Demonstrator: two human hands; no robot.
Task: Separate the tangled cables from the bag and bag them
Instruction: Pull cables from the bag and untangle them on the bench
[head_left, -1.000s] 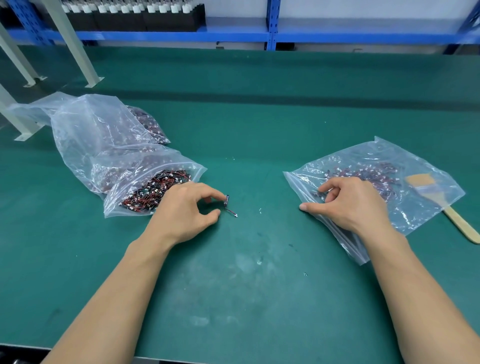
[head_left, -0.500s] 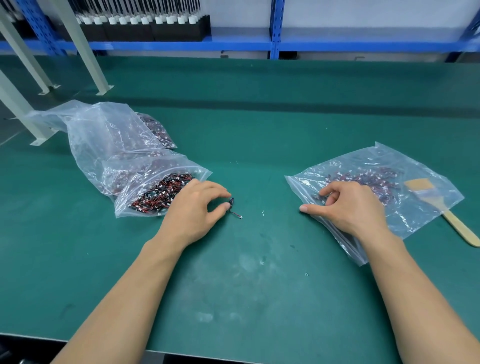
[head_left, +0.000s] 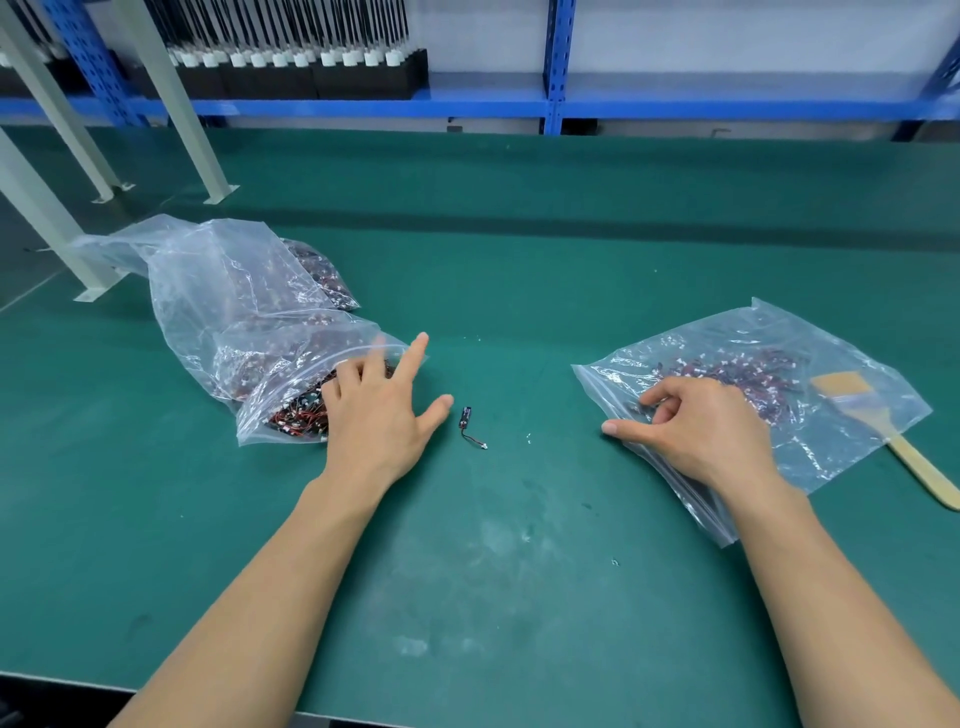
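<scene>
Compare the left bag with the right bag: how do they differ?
The left bag bulges, crumpled, packed with dense red-black cables; the right bag lies flat with a thin scatter. The left hand spreads open at the left bag's mouth; the right hand curls its fingers on the right bag. Both are clear plastic.

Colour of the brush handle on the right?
Pale tan, like bare wood. The brush shows best in the head view, the only one.
</scene>
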